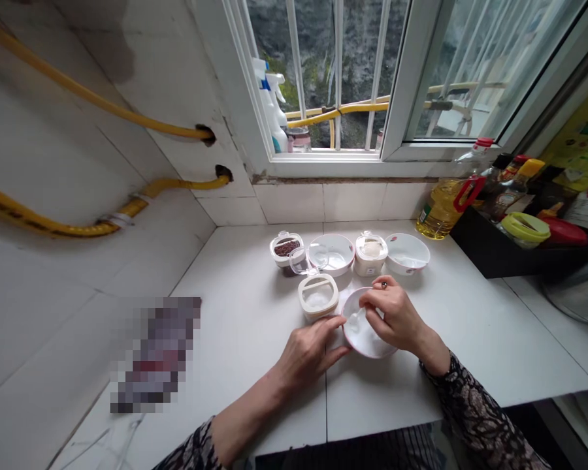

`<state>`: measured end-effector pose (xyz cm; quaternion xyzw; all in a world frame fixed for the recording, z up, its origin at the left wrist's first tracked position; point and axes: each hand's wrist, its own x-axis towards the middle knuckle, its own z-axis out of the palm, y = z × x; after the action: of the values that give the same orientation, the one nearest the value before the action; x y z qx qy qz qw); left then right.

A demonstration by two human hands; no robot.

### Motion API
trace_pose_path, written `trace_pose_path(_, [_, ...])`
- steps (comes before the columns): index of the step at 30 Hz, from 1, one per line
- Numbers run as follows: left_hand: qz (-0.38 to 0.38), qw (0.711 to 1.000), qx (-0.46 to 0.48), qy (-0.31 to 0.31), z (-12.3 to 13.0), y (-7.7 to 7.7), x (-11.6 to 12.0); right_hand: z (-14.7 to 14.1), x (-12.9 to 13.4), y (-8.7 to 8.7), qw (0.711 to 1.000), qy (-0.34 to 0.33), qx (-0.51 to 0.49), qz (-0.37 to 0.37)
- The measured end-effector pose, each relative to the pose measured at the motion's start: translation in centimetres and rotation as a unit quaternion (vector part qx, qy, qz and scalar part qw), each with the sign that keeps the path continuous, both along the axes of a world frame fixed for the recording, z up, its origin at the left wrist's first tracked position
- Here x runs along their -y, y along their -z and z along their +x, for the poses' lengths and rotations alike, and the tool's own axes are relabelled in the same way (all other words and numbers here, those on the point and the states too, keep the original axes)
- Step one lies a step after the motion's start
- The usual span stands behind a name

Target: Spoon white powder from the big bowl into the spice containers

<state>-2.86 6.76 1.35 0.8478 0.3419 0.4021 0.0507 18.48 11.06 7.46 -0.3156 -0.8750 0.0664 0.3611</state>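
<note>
A white bowl [367, 341] with a pinkish rim stands on the counter between my hands. My left hand [310, 349] holds it from the left, thumb and fingers against its side. Over the bowl, my right hand [392, 313] is closed on a small pale spoon [355, 318], whose head is inside the bowl. The contents are white and hard to make out. Just behind my left fingers is a lidded seasoning jar [318, 297], its clear lid raised, with white grains inside.
Behind stand a jar of dark reddish bits [287, 248], a white bowl [331, 254], a jar of pale powder [371, 253] and another white bowl [408, 253]. An oil bottle [438, 205] and a black box [490, 248] of condiments are right. A blurred-out item [157, 356] lies left.
</note>
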Motion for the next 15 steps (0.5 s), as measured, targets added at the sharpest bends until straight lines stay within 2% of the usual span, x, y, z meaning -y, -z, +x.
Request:
trace_pose_path(4, [-0.004, 1.000, 0.000, 0.002, -0.02, 0.09, 0.02, -0.02, 0.28, -0.12, 0.998, -0.037, -0.019, -0.044])
trace_pose_path(10, [-0.008, 1.000, 0.003, 0.003, -0.07, 0.23, -0.03, 0.17, 0.10, 0.14, 0.998, 0.001, -0.034, -0.046])
trace_pose_path(15, [-0.006, 1.000, 0.003, 0.005, -0.06, 0.38, -0.08, 0.17, 0.22, -0.05, 0.991, 0.011, -0.071, -0.117])
